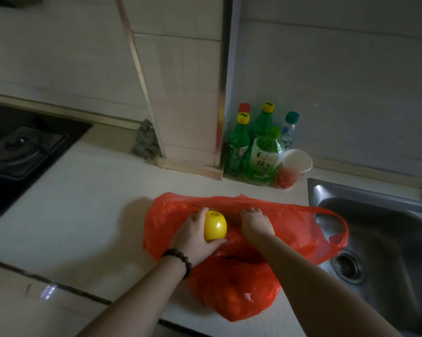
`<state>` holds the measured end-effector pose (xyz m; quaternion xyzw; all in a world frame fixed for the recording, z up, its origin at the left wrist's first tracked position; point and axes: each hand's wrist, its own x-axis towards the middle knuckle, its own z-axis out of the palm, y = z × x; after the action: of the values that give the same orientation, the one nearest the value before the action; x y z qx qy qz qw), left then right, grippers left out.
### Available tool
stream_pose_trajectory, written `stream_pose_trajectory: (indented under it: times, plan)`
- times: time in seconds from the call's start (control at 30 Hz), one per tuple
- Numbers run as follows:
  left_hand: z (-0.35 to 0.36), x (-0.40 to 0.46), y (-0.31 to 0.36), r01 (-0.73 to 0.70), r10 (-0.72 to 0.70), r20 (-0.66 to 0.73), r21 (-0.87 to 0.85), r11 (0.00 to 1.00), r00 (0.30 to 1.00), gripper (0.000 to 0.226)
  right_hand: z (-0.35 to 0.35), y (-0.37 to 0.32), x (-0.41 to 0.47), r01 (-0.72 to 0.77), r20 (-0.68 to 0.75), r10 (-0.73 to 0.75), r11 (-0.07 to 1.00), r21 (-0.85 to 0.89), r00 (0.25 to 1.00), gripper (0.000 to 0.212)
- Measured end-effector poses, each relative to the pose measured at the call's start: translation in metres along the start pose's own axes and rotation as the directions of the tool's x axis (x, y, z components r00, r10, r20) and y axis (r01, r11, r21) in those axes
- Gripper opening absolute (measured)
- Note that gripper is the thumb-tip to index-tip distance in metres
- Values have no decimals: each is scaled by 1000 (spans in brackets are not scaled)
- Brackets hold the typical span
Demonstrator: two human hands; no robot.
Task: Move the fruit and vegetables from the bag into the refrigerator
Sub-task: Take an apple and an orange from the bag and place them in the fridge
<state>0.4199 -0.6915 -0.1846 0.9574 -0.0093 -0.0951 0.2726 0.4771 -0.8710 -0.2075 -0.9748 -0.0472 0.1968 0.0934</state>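
A red plastic bag (290,227) lies on the pale countertop (83,203), bulging with contents at its near end. My left hand (193,237), with a bead bracelet on the wrist, is shut on a yellow round fruit (215,226) just above the bag. My right hand (256,224) lies palm down on the bag's upper side, fingers pressing the plastic; whether it grips the plastic I cannot tell. The refrigerator is not in view.
A steel sink (385,234) lies right of the bag, one bag handle hanging over its rim. Several green bottles (263,156) and a red paper cup (292,169) stand behind by the tiled wall. A black gas stove (18,152) is at far left.
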Motion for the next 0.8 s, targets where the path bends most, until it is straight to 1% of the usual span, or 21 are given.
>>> stream_pose_trajectory:
  times: [0.1,0.2,0.33,0.43,0.5,0.63,0.73,0.8]
  plan:
    - [-10,-3,-4,9,-9,-63,-5,1000,998,91,-2,0,-3,-1,-11,1,1000,16,1000,32]
    - [-23,-2,-6,9,-13,-122,-36,999,992,91,-13,1,-7,30,-45,-26,994,103,999,36]
    - [-42,1,-6,-5,-8,-212,-62,998,977,86,-39,4,-16,64,-113,-43,980,186,993,20]
    - [-55,-1,-3,1,-15,-267,-53,999,964,85,-58,8,-29,84,-155,-52,975,205,987,15]
    - [-65,-3,-2,-8,-10,-303,-57,998,953,83,-70,9,-38,105,-211,-59,971,216,976,12]
    - [-92,-11,-6,-27,-7,-383,-84,996,924,81,-95,3,-60,191,-356,-92,948,254,930,14]
    - [-116,-20,-16,-26,-18,-439,-96,995,898,82,-113,-16,-79,250,-481,-94,930,270,871,22]
    - [-133,-28,-28,-23,-42,-477,-129,991,878,84,-120,-39,-91,291,-541,-99,914,282,835,23]
